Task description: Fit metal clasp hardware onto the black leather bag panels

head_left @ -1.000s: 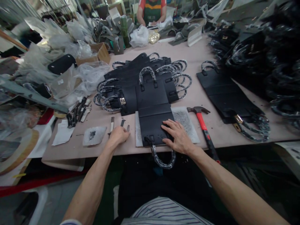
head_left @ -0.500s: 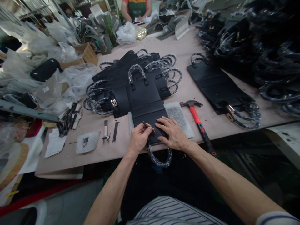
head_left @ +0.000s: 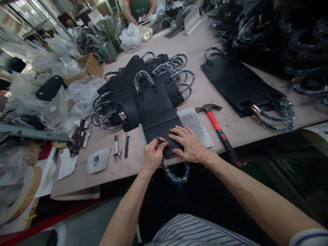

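Pinch: left hand [head_left: 153, 153], thumb and fingertips on a slim dark tool [head_left: 162, 140], tip end at black panel [head_left: 160, 114]; can't confirm contact. Right hand [head_left: 188, 144] spread, fingers fanned on the panel just right of the tool, presumably to stop it sliding.

Panel lies flat, near half over pale slab [head_left: 199, 125], probably backing to spare the table [head_left: 187, 56]. Near handle [head_left: 176, 177] hangs past the table edge at 5 o'clock, likely so the work area sits level.

From the hands: hammer [head_left: 216, 128] at 3, grip toward wearer, so handy for the right. White-gripped tool [head_left: 116, 145] and dark flat bar [head_left: 126, 147] at 9, left side.

Materials: panel smooth, matte, leather-like, creased across; handles are stiff loops in crinkled clear film; slab has speckled, worn face; hammer has red/black grip, dull metal claw head. More black panels [head_left: 128, 111] at 11, heaped.
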